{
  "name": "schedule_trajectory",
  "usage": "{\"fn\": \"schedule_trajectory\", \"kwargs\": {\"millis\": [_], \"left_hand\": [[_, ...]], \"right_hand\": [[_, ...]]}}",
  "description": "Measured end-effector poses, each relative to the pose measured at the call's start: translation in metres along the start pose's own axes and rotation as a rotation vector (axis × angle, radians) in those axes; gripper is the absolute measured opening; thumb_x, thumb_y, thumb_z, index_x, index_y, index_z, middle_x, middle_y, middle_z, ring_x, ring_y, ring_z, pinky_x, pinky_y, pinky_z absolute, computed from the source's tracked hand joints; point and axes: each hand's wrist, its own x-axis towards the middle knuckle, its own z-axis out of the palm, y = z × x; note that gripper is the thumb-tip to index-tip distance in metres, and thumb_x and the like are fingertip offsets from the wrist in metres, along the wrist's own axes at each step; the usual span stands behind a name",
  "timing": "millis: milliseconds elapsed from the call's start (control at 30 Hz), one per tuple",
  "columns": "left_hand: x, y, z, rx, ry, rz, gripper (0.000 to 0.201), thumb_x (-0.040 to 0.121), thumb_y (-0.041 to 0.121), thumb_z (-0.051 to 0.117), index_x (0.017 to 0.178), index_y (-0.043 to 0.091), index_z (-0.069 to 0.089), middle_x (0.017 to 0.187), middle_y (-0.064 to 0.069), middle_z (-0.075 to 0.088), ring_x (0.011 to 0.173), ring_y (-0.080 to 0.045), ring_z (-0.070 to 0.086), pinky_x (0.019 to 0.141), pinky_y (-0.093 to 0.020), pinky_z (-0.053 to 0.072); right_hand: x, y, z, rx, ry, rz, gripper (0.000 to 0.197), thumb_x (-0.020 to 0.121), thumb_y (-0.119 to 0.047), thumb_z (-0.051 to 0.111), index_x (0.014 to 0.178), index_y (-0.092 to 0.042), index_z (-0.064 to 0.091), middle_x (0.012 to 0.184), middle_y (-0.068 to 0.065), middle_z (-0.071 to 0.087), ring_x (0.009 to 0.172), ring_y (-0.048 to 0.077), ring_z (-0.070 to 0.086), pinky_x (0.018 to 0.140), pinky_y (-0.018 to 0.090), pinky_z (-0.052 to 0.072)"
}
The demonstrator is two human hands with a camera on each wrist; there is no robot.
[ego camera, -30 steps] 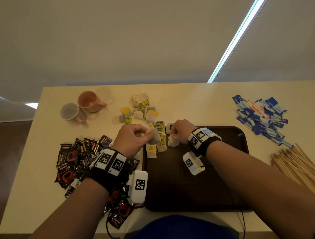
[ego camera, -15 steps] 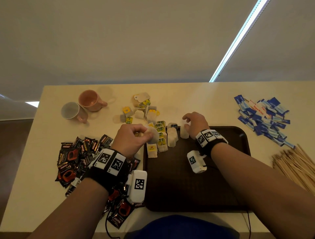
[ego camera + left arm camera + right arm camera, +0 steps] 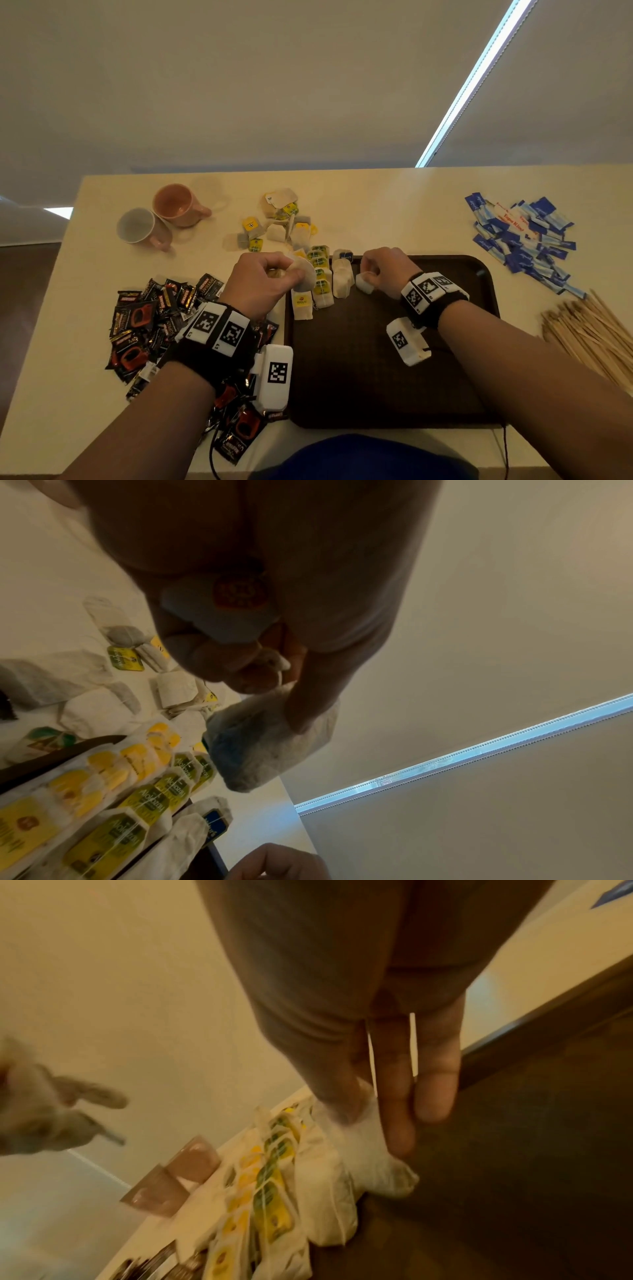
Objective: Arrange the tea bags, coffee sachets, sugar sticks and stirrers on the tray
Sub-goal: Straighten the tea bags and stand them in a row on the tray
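Observation:
A dark brown tray (image 3: 359,370) lies in front of me. Rows of tea bags (image 3: 322,281) with yellow and green tags lie in its far left corner. My left hand (image 3: 291,272) hovers over the tray's left edge and grips a white tea bag (image 3: 270,737) and a tag. My right hand (image 3: 368,275) pinches a white tea bag (image 3: 373,1164) just right of the rows, low over the tray. Loose tea bags (image 3: 281,222) lie on the table beyond the tray. Coffee sachets (image 3: 147,315) lie at the left, sugar sticks (image 3: 520,236) and wooden stirrers (image 3: 589,335) at the right.
Two cups, a pink cup (image 3: 178,204) and a white-lined cup (image 3: 142,228), lie on their sides at the table's far left. The near and right parts of the tray hold nothing. The table's far edge runs just behind the tea bags.
My right hand reached to the tray's far edge, took a white tea bag and has drawn it back beside the rows. My left hand has stayed put with its tea bag.

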Motion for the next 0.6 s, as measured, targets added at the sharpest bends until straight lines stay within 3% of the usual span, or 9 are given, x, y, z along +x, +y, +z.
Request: {"fn": "schedule_trajectory", "kwargs": {"millis": [200,333,433,600], "left_hand": [[-0.001,0.001,0.001,-0.001,-0.014,-0.009,0.021,0.086,0.019,0.077,0.072,0.032,0.067,0.051,0.027,0.059,0.049,0.009,0.053,0.058,-0.028,0.041],[-0.001,-0.002,-0.001,-0.005,-0.011,-0.011,0.022,0.085,0.019,0.078,0.071,0.032,0.068,0.055,0.027,0.061,0.05,0.007,0.054,0.063,-0.029,0.043],[-0.001,-0.003,-0.003,-0.004,-0.007,-0.012,0.021,0.085,0.019,0.078,0.071,0.032,0.069,0.057,0.028,0.062,0.053,0.007,0.055,0.065,-0.03,0.047],[0.0,-0.002,-0.002,-0.001,-0.006,-0.006,0.023,0.085,0.019,0.078,0.071,0.033,0.068,0.058,0.03,0.062,0.054,0.01,0.056,0.062,-0.027,0.044]], "right_hand": [[-0.001,-0.016,0.016,-0.078,-0.146,-0.103,0.012,0.091,-0.022,0.068,0.103,-0.019,0.067,0.103,-0.003,0.064,0.098,0.014,0.06,0.089,0.027,0.05],[0.011,-0.018,0.028,-0.024,-0.024,-0.046,0.013,0.092,-0.019,0.067,0.104,-0.016,0.07,0.103,0.001,0.066,0.099,0.017,0.061,0.091,0.03,0.052],[0.018,-0.013,0.036,0.053,0.103,0.061,0.016,0.089,-0.024,0.069,0.102,-0.016,0.065,0.1,0.003,0.065,0.094,0.02,0.062,0.086,0.034,0.055],[0.026,-0.004,0.045,0.142,0.082,0.288,0.055,0.081,-0.04,0.078,0.123,-0.012,0.056,0.111,0.007,0.063,0.096,0.023,0.065,0.082,0.033,0.056]]}}
